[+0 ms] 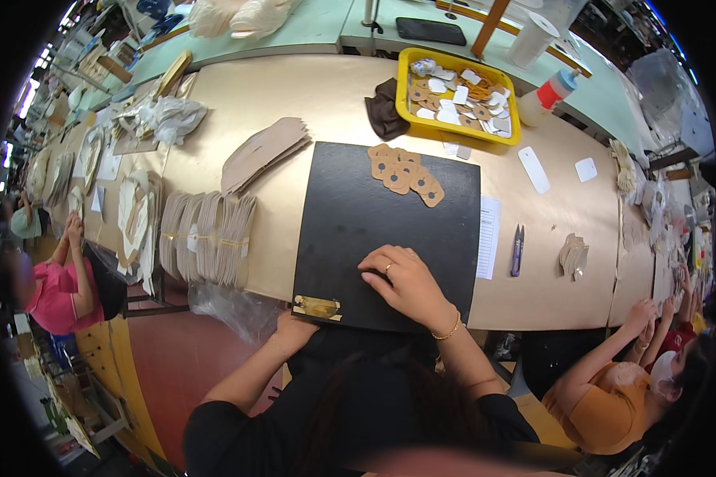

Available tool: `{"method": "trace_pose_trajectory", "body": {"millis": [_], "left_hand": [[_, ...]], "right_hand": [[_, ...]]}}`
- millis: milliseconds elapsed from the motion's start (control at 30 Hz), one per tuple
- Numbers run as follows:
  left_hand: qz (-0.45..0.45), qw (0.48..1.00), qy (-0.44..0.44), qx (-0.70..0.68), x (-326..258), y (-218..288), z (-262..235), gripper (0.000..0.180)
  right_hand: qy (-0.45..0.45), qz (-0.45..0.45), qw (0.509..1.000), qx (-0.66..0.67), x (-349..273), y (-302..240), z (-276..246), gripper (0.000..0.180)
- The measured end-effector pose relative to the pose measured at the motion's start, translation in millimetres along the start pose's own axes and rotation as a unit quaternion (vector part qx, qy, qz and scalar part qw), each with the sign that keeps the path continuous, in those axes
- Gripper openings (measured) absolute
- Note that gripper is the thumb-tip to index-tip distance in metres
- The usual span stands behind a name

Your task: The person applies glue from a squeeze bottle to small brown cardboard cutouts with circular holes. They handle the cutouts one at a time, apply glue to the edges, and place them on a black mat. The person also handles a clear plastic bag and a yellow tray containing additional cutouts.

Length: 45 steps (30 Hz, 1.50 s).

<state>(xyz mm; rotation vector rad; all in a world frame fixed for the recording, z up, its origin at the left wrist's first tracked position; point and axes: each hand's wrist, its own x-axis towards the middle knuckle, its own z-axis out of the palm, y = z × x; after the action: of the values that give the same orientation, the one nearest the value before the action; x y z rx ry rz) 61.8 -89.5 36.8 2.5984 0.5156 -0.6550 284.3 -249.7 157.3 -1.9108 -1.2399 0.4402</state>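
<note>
A square black board (374,230) lies on the table in front of me. My right hand (406,285) rests on its near half, fingers a little bent with a gap by the thumb, and nothing shows in it. Overlapping tan pieces with dark dots (406,176) sit at the board's far right. My left hand (294,332) is at the board's near left corner, beside a worn gold patch (317,308); the board's edge hides its fingers. To the left are bundled beige strips (207,238) and a fanned stack of beige pieces (264,153).
A yellow tray (519,131) of white and tan pieces stands at the far right, by a dark cloth (386,110) and a bottle (547,97). Right of the board lie a paper sheet (488,238), a pen-like tool (517,250) and small beige pieces (573,256). People work on both sides.
</note>
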Motion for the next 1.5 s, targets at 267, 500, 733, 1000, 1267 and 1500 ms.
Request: {"method": "trace_pose_trajectory", "body": {"millis": [267, 500, 733, 1000, 1267, 1500], "left_hand": [[0.004, 0.949, -0.288, 0.127, -29, 33, -109, 0.031], [0.08, 0.989, -0.082, -0.098, -22, 61, -215, 0.036], [0.023, 0.954, 0.297, -0.026, 75, 34, -224, 0.051], [-0.16, 0.92, 0.345, 0.095, 179, -4, -209, 0.069], [-0.092, 0.857, 0.457, -0.221, 164, 5, -261, 0.039], [0.228, 0.582, 0.253, -0.738, 83, 64, -256, 0.045]], "right_hand": [[0.014, 0.002, 1.0, 0.01, -5, 6, -2, 0.011], [0.007, -0.005, 1.0, -0.016, 0, 11, 3, 0.01], [0.016, 0.01, 1.0, -0.017, 9, 18, 9, 0.008], [0.083, 0.012, 0.996, -0.012, 12, 21, 16, 0.006], [0.086, 0.036, 0.996, -0.009, 14, 17, 14, 0.006], [0.206, 0.051, 0.971, 0.108, 22, -1, -22, 0.008]]}}
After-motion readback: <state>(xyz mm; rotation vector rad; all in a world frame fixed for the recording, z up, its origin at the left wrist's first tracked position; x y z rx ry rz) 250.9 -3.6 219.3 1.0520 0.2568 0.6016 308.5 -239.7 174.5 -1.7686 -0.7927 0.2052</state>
